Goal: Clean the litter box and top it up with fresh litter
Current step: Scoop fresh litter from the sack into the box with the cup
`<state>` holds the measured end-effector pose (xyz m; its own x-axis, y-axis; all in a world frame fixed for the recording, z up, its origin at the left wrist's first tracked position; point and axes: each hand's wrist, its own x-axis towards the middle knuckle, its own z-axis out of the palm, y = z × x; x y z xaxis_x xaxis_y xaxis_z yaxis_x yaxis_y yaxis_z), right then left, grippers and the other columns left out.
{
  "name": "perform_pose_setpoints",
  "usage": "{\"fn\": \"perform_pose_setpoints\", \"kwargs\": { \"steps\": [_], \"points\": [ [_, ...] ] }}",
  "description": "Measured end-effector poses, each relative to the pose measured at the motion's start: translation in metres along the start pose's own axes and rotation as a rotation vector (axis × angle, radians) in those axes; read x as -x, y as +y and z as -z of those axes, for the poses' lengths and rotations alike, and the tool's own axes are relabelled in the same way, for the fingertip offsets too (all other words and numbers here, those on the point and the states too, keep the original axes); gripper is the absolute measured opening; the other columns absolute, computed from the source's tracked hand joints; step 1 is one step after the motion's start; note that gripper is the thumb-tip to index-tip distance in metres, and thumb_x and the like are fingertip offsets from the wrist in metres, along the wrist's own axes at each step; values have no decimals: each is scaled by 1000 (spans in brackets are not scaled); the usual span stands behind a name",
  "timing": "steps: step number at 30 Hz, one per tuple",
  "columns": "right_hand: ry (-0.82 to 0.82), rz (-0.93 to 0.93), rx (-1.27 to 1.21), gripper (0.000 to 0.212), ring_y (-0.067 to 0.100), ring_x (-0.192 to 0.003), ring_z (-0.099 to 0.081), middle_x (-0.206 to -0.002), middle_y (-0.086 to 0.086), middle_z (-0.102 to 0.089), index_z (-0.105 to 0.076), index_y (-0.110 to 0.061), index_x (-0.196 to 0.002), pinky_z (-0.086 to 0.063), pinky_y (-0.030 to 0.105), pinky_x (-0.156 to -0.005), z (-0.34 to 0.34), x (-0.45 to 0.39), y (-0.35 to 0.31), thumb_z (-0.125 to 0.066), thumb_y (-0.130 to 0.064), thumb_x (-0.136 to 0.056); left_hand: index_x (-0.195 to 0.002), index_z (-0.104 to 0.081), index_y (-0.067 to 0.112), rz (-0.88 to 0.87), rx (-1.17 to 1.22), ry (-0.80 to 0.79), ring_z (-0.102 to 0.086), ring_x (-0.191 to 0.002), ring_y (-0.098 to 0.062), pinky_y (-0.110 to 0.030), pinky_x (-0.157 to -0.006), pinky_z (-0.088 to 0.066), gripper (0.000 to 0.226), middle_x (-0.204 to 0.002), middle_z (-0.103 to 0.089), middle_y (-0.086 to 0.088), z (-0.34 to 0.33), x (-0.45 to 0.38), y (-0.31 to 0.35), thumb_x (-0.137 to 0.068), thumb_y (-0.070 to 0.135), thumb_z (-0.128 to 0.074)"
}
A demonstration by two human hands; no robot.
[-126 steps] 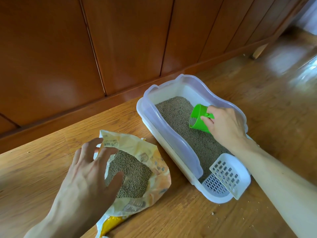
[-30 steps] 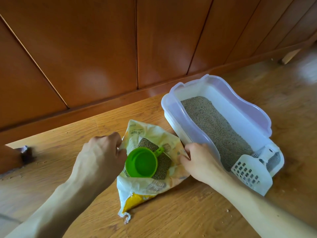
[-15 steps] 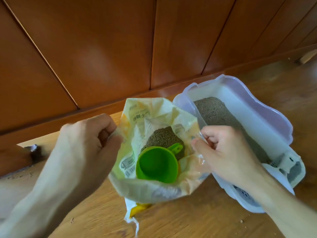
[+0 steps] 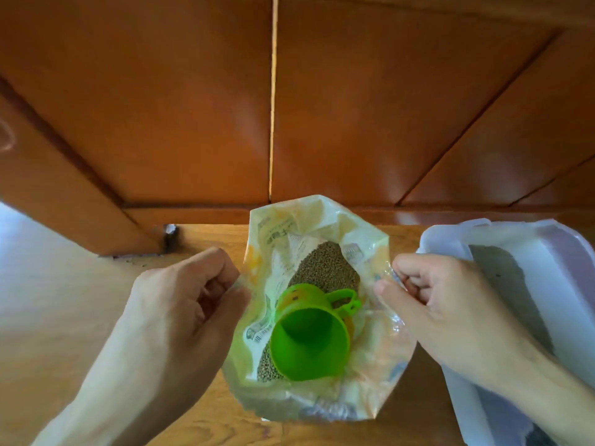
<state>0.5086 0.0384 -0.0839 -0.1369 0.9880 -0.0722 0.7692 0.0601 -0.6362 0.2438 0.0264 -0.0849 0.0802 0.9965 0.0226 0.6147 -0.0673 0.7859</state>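
pinching opposite rims of the litter bag (image 4: pixel 283 239), left hand (image 4: pixel 180 304) and right hand (image 4: pixel 450 304) spread its mouth; green scoop (image 4: pixel 309 346) lies inside on pellets; litter box (image 4: pixel 515 239) just beside right, wood floor (image 4: pixel 64 284) open left.

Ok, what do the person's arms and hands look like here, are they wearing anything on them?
Both forearms are bare up to the picture's edge: no sleeves show. The left hand and the right hand wear no gloves, and no rings, watch or bracelet can be seen on the fingers or wrists in view.
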Motion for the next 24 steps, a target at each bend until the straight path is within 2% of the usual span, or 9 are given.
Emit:
{"fn": "perform_pose_setpoints", "kwargs": {
  "steps": [6,10,13,15,17,20,22,24],
  "points": [
    [-157,242,2,47,9,-50,-23,-53,-5,-22,-30,-13,-58,-20,22,-47,-38,-33,-86,-65,-27,-86,-64,-56,12,169,21,234,-30,-39,-4,-10,-40,-22,25,-47,-40,3,75,60,-19,-82,5,-73],
    [-249,441,11,45,10,-47,-27,-50,-5,-27,-36,-11,-55,-22,21,-44,-77,-33,-156,-67,-24,-86,-68,-58,14,287,15,457,-33,-41,-9,-21,-40,-30,22,-51,-49,1,119,119,-37,-85,12,-72],
    [-330,569,11,40,13,-47,-36,-49,2,-40,-47,-11,-57,-28,24,-43,-111,-23,-203,-67,-29,-87,-68,-60,18,379,-34,621,-45,-44,-11,-21,-40,-36,22,-56,-56,2,146,171,-49,-86,18,-73],
    [-369,648,2,37,19,-50,-42,-54,8,-47,-52,-10,-60,-36,31,-48,-136,-12,-233,-67,-30,-87,-68,-61,19,447,-37,730,-50,-48,-9,-19,-42,-39,21,-59,-59,6,160,208,-55,-86,22,-72],
    [-410,707,-40,37,14,-48,-42,-54,8,-50,-53,-9,-60,-40,34,-50,-162,2,-260,-67,-29,-88,-68,-62,20,502,-52,819,-53,-51,-12,-22,-43,-40,20,-61,-61,5,169,243,-62,-85,22,-71],
    [-489,761,-90,37,7,-45,-42,-50,-2,-48,-53,-10,-58,-36,21,-43,-196,30,-294,-67,-27,-88,-69,-62,21,598,-76,899,-54,-49,-17,-28,-42,-41,17,-63,-62,3,179,295,-70,-85,23,-69],
    [-580,779,-108,33,8,-47,-51,-55,-3,-58,-58,-12,-60,-43,22,-41,-219,47,-315,-67,-27,-89,-72,-63,21,673,-41,959,-54,-47,-20,-33,-42,-44,15,-62,-63,2,185,326,-78,-85,24,-68],
    [-644,823,-128,35,5,-46,-49,-54,-9,-55,-55,-15,-58,-36,15,-39,-243,64,-332,-67,-23,-89,-74,-65,21,735,-8,1020,-57,-49,-22,-37,-42,-45,14,-62,-64,1,189,353,-88,-87,23,-68]
  ]
}}
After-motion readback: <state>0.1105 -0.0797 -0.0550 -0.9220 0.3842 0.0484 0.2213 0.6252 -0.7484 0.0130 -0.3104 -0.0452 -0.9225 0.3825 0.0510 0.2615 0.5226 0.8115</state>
